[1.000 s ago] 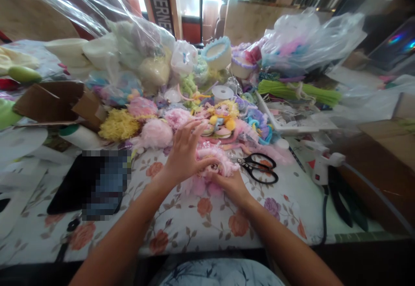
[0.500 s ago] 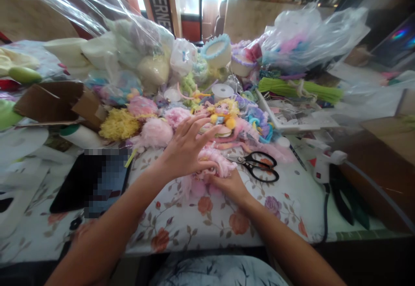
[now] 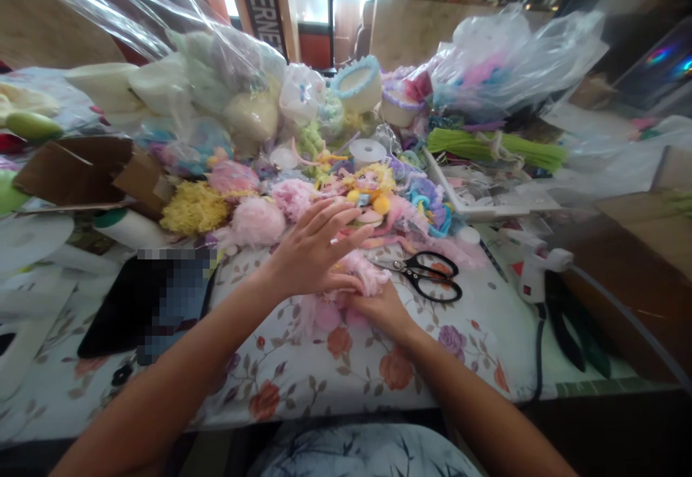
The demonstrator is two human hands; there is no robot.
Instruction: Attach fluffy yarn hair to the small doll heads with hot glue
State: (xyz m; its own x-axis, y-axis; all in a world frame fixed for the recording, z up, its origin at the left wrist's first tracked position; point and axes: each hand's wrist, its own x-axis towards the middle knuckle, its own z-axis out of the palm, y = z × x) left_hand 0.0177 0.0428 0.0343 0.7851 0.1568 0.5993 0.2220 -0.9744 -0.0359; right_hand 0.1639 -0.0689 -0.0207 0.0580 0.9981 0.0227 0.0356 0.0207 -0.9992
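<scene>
A pink fluffy doll (image 3: 367,275) is in front of me, low over the flowered cloth, much of it hidden by my hands. My right hand (image 3: 381,308) is closed around its lower right side. Above it, my left hand (image 3: 313,250) has its fingers spread, with the thumb against or just over the pink fluff; whether it touches I cannot tell. Black-handled scissors (image 3: 427,275) lie just right of the doll, blades pointing left toward it. Behind my left fingers sits a yellow-haired doll (image 3: 373,178) among craft pieces.
A glue gun (image 3: 535,268) stands on the right, its cord trailing to the front edge. To the left lies a dark tablet (image 3: 119,304). Across the back are a pink pompom (image 3: 259,221), yellow fluff (image 3: 194,207), a cardboard box (image 3: 76,167), a white tray (image 3: 497,210) and green stems (image 3: 497,147).
My left hand has dipped slightly, its fingers still spread over the pink doll. The right hand keeps its hold with little motion. The whole view has shifted a little.
</scene>
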